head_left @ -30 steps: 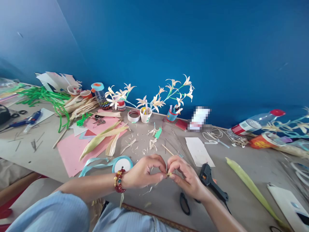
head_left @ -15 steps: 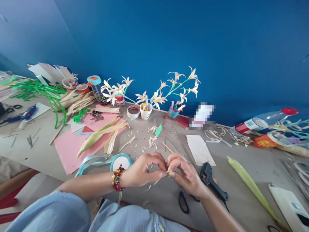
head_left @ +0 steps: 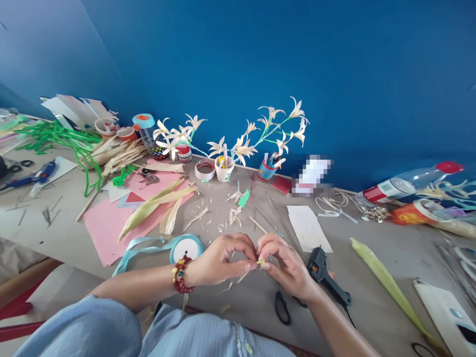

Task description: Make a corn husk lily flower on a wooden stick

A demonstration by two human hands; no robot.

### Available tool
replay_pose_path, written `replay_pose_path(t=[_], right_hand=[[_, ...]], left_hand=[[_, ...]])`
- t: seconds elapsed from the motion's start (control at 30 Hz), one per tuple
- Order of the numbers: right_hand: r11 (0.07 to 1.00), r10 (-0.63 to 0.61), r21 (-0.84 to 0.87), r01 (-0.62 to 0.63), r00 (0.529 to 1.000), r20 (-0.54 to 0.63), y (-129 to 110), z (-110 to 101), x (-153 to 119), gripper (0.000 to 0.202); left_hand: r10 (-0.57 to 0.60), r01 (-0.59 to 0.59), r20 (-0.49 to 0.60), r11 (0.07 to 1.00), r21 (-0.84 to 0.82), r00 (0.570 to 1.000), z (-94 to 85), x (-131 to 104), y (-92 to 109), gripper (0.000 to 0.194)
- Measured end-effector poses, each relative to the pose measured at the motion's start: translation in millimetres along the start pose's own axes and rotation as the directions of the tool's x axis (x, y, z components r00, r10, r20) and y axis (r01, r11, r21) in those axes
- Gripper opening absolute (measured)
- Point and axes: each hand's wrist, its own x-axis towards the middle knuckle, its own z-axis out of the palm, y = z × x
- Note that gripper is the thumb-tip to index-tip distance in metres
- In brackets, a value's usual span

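Note:
A small pale yellow strip (head_left: 261,262) is pinched between the fingertips of both hands, low in the middle of the view. My left hand (head_left: 225,260), with a red beaded bracelet at its wrist, holds the strip's left end between thumb and fingers. From the right, my right hand (head_left: 284,265) grips the same strip with thumb and forefinger. The two sets of fingertips nearly touch. Beyond the hands, pale scraps (head_left: 234,215) lie on the grey table. Cream flowers on green stems (head_left: 243,148) stand in a white cup (head_left: 224,171).
A black glue gun (head_left: 327,277) and black-handled scissors (head_left: 282,308) lie near my right forearm. Blue ribbon on a spool (head_left: 188,246) sits beside my left wrist. Husks lie on pink paper (head_left: 100,228); another green husk (head_left: 390,282) is at right.
The pose of both hands is almost the same, still pinching the strip. The whole view has shifted very slightly.

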Motion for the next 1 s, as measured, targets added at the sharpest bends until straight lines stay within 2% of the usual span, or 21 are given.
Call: replay_pose_path(t=[0.47,1.0], right_hand=[[1.0,0.022,0.009,-0.022,1.0,-0.02,5.2,1.5,1.3,0.013],[1.0,0.002,0.007,-0.002,1.0,-0.017,-0.8,-1.9,-0.1,0.011]], left_hand=[[-0.071,0.071,0.008,0.996,-0.05,0.997,-0.9,0.9,-7.2,0.021],[-0.085,0.085,0.004,0.99,-0.111,0.996,2.8,2.1,0.1,0.027]])
